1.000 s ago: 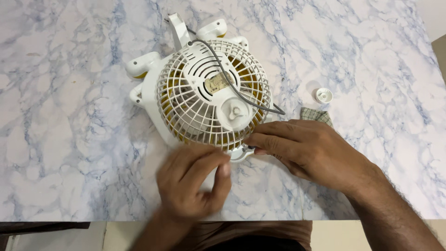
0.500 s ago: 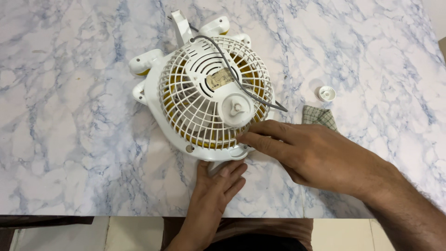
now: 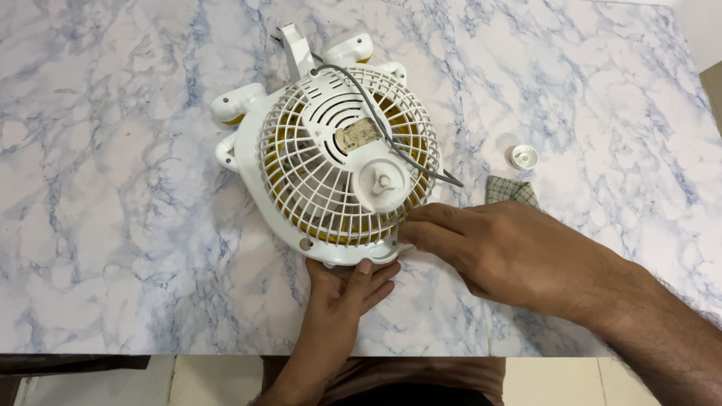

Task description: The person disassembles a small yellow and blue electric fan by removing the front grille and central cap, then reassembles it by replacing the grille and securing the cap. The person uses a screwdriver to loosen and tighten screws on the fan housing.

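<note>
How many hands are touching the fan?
2. The left hand presses the near edge of the fan from below; the right hand touches its near right rim with the fingertips. None seem hidden.

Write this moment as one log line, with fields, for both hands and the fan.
left hand: touches fan near rim | right hand: fingertips at grille edge | cap, cloth: on table
</note>
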